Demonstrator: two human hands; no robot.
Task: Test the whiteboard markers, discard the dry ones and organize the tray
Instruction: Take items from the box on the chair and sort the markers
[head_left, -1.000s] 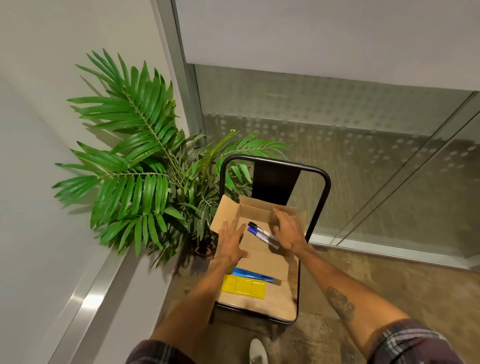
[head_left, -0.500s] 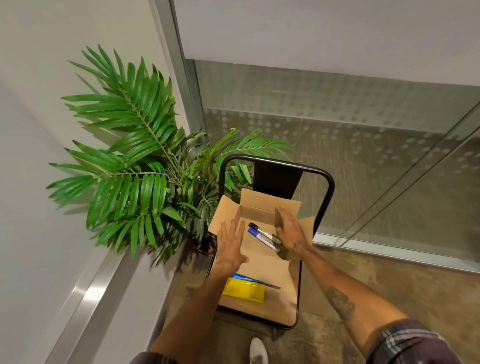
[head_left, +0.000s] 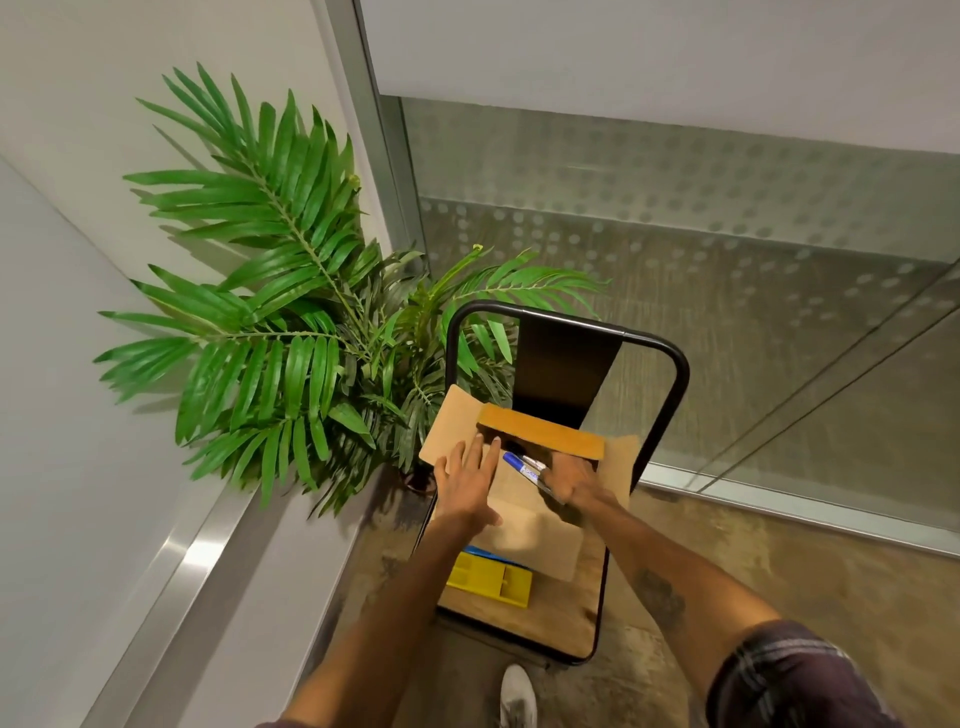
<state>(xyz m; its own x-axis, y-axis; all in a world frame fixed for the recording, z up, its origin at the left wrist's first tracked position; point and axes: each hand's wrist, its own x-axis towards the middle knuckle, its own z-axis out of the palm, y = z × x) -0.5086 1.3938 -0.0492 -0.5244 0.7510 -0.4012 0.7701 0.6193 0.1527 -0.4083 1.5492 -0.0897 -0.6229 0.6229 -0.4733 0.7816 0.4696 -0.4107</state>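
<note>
An open cardboard box (head_left: 530, 540) sits on a chair seat (head_left: 561, 618). My right hand (head_left: 574, 480) is over the box and grips two whiteboard markers (head_left: 527, 470), one blue-capped and one dark; their caps point left. My left hand (head_left: 467, 480) lies flat with straight fingers on the box's left side, next to the left flap (head_left: 447, 431). The far flap (head_left: 540, 434) leans over the opening. A yellow tray (head_left: 488, 579) with compartments lies on the seat in front of the box, with a blue flat thing (head_left: 485, 552) partly hidden beneath it.
The chair has a black metal frame (head_left: 670, 364) and a black backrest (head_left: 563, 369). A leafy green potted plant (head_left: 291, 322) crowds the chair's left side against the white wall. A frosted dotted glass partition (head_left: 701, 249) stands behind. My white shoe (head_left: 517, 696) is on the concrete floor.
The far flap has tipped toward me over the opening. My right hand has curled tighter round the markers and pulled back slightly. My left hand stays on the box.
</note>
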